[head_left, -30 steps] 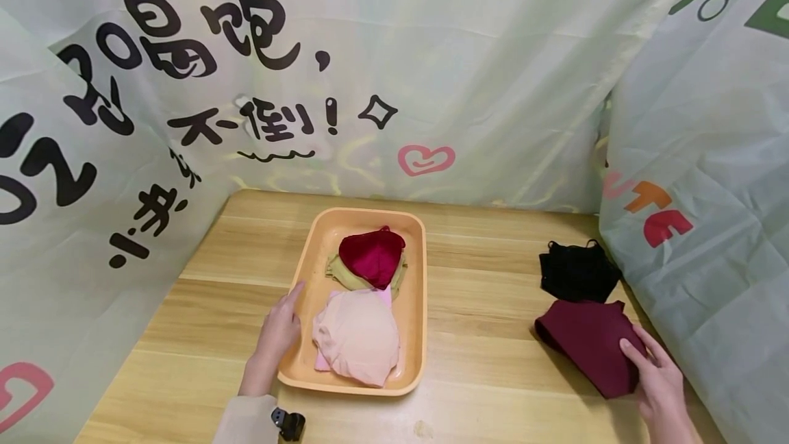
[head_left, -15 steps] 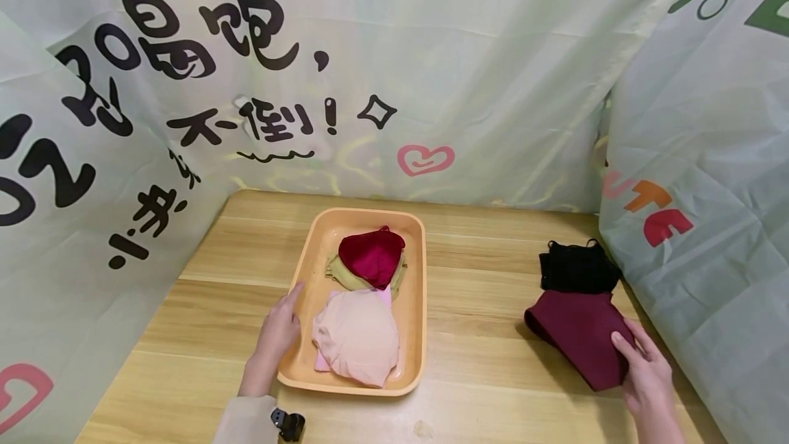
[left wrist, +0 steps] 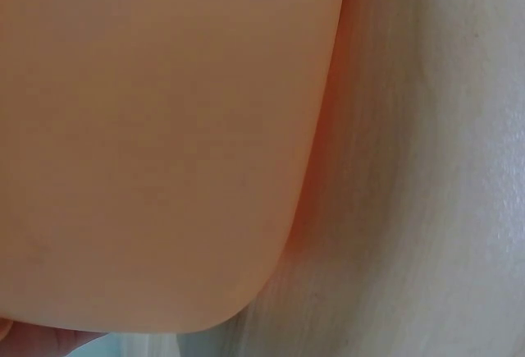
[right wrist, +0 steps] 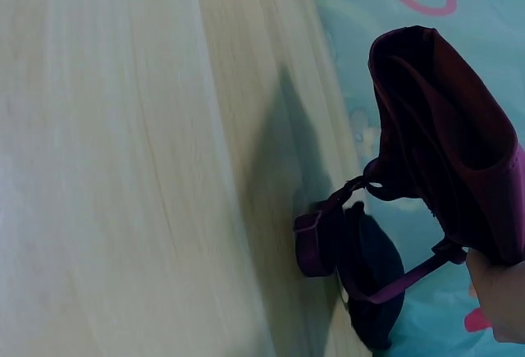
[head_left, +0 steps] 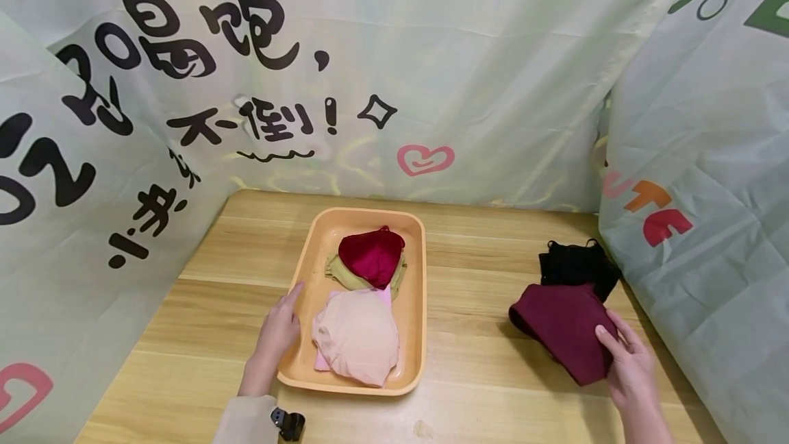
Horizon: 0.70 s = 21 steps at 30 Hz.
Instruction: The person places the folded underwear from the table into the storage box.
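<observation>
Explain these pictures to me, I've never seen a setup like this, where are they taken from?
There is no machine, just a person's bare hands. The wide picture comes from a camera on the head; the other two come from cameras on the wrists. On the wood-grain table sits a shallow rectangular orange tray holding a dark red cloth over an olive green cloth, and a pale pink cloth over a brighter pink cloth. Toward the right lies a black cloth garment with thin straps. The left hand touches the tray's left side. The right hand holds a maroon fabric garment with straps, which partly hides the black one in the wide view.
</observation>
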Tool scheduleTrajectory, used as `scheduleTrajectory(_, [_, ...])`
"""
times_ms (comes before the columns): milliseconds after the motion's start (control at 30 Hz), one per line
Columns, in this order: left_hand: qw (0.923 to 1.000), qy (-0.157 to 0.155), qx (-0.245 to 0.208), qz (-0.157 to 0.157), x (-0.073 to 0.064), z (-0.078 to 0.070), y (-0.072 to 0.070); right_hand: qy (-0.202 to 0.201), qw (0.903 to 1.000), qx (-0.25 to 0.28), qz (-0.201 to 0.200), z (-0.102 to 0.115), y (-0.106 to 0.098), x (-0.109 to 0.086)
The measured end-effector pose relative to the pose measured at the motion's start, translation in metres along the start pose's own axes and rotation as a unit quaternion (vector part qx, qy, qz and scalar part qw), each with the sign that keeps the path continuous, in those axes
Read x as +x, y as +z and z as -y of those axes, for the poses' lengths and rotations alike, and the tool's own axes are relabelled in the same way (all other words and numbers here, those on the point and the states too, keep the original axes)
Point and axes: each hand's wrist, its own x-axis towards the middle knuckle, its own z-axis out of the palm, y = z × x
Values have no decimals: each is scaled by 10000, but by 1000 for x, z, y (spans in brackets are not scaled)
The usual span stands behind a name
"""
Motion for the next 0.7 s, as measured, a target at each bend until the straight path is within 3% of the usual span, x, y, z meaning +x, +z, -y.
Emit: scheduleTrajectory(700, [9999, -35, 91, 119, 2, 0, -1, -3, 9963, -28, 865, -14, 53, -4])
